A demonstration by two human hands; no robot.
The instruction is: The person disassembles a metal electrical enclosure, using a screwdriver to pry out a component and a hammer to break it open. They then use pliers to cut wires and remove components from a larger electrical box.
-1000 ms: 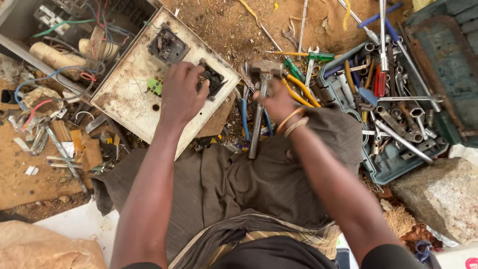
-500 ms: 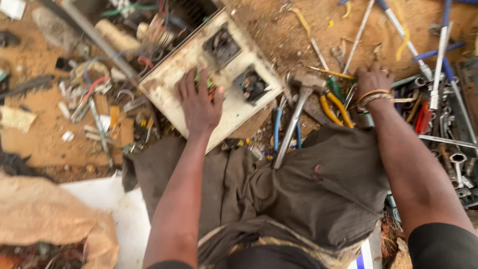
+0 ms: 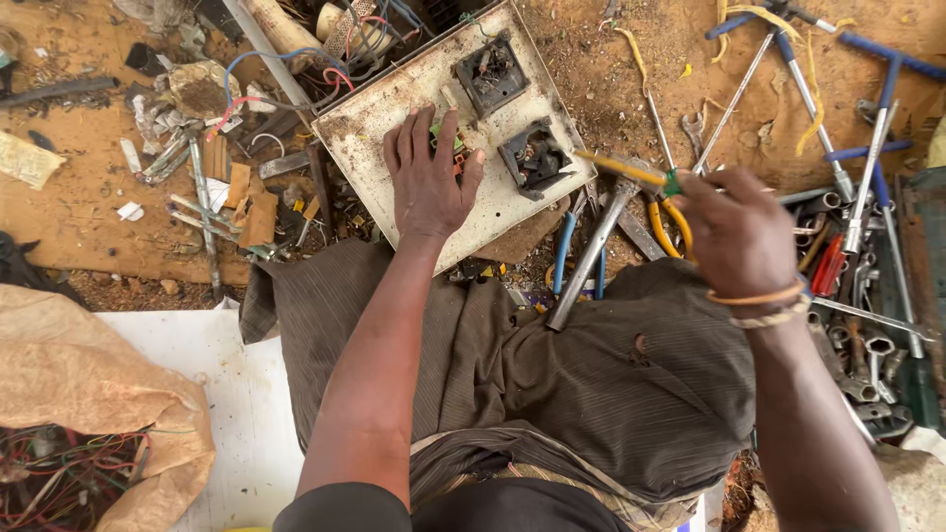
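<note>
A: L hand (image 3: 431,182)?
B: Flat on the white panel (image 3: 394,138), fingers spread, gripping nothing.
A: R hand (image 3: 734,232)?
B: Clenched round a yellow-handled screwdriver (image 3: 623,169), held above the pliers (image 3: 662,219), right of panel.

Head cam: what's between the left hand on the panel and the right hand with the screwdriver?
In the head view, between the left hand and right hand: the white panel's dark socket block, then a hammer and blue-handled pliers on the ground.
</note>
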